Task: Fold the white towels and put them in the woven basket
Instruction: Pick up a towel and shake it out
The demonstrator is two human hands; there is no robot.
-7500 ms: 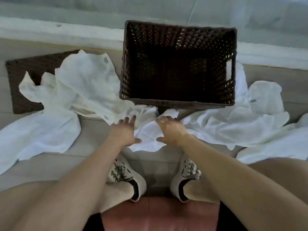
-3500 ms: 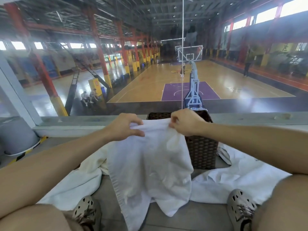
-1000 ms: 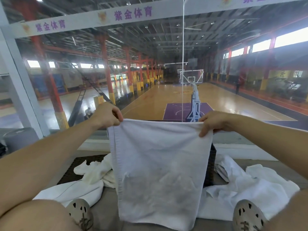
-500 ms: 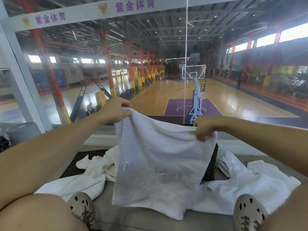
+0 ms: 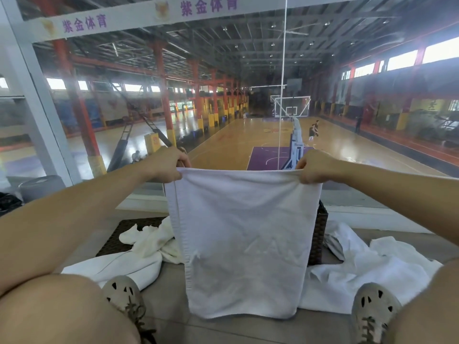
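Observation:
A white towel [image 5: 243, 242] hangs flat in front of me, stretched taut along its top edge. My left hand [image 5: 167, 166] pinches its top left corner and my right hand [image 5: 314, 168] pinches its top right corner, both raised at chest height. The dark woven basket [image 5: 319, 237] stands on the floor behind the towel and only its right side shows. More white towels lie crumpled on the floor at the left [image 5: 144, 247] and at the right [image 5: 367, 266].
A dark woven mat or lid [image 5: 116, 234] lies at the left under the towels. A glass wall with a white sill [image 5: 360, 214] runs right behind the basket. My knees and shoes [image 5: 372, 311] frame the tiled floor below.
The towel sagged between my hands half a second ago; my hands have moved apart and level, pulling its top edge straight so it hangs flat.

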